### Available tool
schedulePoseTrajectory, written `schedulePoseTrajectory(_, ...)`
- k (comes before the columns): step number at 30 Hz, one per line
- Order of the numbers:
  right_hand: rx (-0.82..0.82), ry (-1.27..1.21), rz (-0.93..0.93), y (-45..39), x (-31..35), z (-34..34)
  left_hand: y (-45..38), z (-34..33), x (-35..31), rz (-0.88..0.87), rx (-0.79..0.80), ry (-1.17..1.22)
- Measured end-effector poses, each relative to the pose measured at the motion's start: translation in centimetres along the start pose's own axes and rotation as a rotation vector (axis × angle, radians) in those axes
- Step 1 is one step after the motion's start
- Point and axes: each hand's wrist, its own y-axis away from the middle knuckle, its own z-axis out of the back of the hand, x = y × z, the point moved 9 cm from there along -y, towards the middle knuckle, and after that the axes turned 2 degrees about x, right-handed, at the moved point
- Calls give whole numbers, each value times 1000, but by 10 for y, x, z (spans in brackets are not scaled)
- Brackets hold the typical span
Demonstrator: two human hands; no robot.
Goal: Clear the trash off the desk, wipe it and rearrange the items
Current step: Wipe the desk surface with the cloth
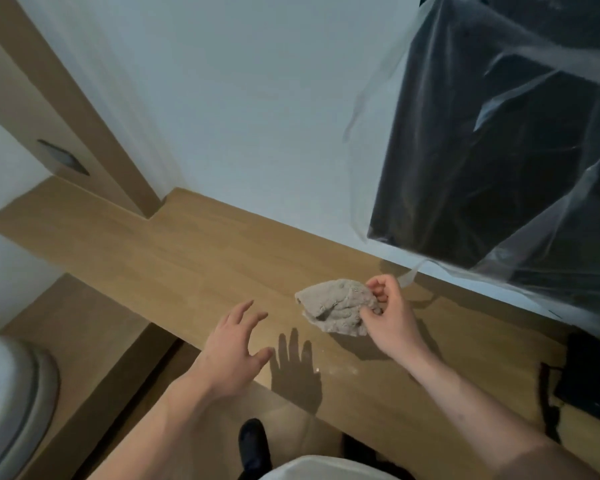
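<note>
Pinching one grey cloth (338,311) above the tabletop (194,258), the right grip (390,318) worked below one plastic-wrapped monitor (492,140) at two o'clock, while the left grip (231,344) hovered spread open.

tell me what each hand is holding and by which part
The right hand pinches the grey cloth by its right edge, just above the desk. The left hand holds nothing, fingers spread.

It looks like a home room: a wooden desk (174,258) stands against a white wall (239,98), with a plastic-wrapped screen (499,140) mounted above.
</note>
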Motion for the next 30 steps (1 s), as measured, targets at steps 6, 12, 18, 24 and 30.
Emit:
schedulePoseTrajectory(6,-117,117,-76,-29,23,-57,-1,40,126,46,54,-27)
schedulePoseTrajectory(12,85,356,-56,-53,28,-156,-15,60,222,104,121,-96)
schedulePoseTrajectory(18,238,540,-181,-44,-4,-203,-29,65,266,147,165,-96)
schedulePoseTrajectory(24,278,613,-235,-76,-16,-219,-41,56,312,212,238,-84)
schedulePoseTrajectory(30,312,630,-378,-81,-44,-258,-65,47,378,309,337,-76)
